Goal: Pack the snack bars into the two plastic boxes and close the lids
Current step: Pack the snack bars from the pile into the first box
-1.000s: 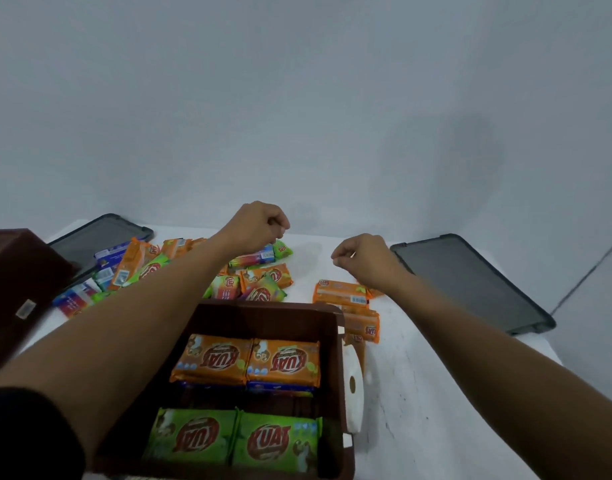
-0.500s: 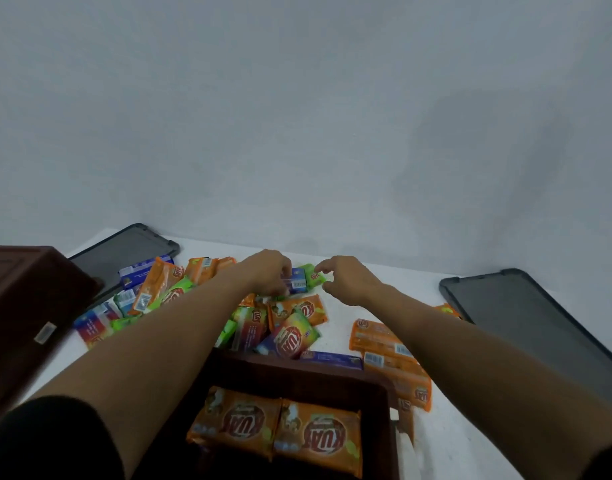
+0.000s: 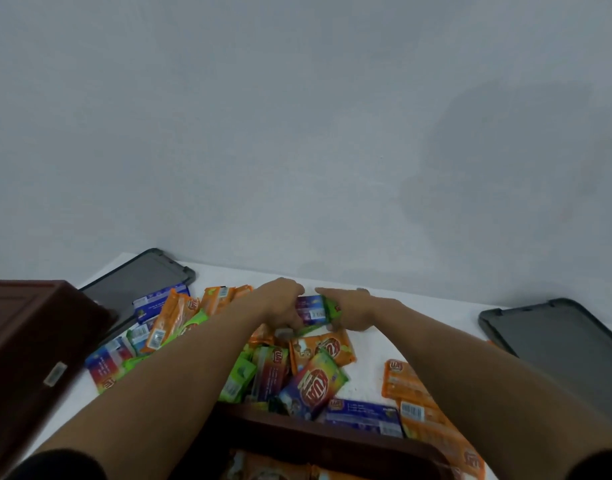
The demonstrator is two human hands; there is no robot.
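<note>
Both hands have come forward from apart and fisted a second ago to meet at the far side of the pile. The left hand and the right hand now close from either side on a small bunch of purple-and-green foil snack bars; each hand's grip is shut on that bunch, raised slightly off the heap. The camera has also tipped up, so less of the near box shows than before.

Judgement: this is a gather-and-lift step; the bunch likely goes next to the open dark brown plastic box at the near edge, which already holds orange-wrapped bars. Packing is partly done; many bars are loose.

Loose mixed-colour wrapped bars lie mid-bench, a second spread toward the left edge, and a row of orange bars to the right. A second dark brown plastic box stands at the left edge; its contents cannot be seen. Two flat dark grey plastic lids, one at the far left corner and one at the right edge, lie off their boxes.

The white bench butts against a plain pale grey wall.
</note>
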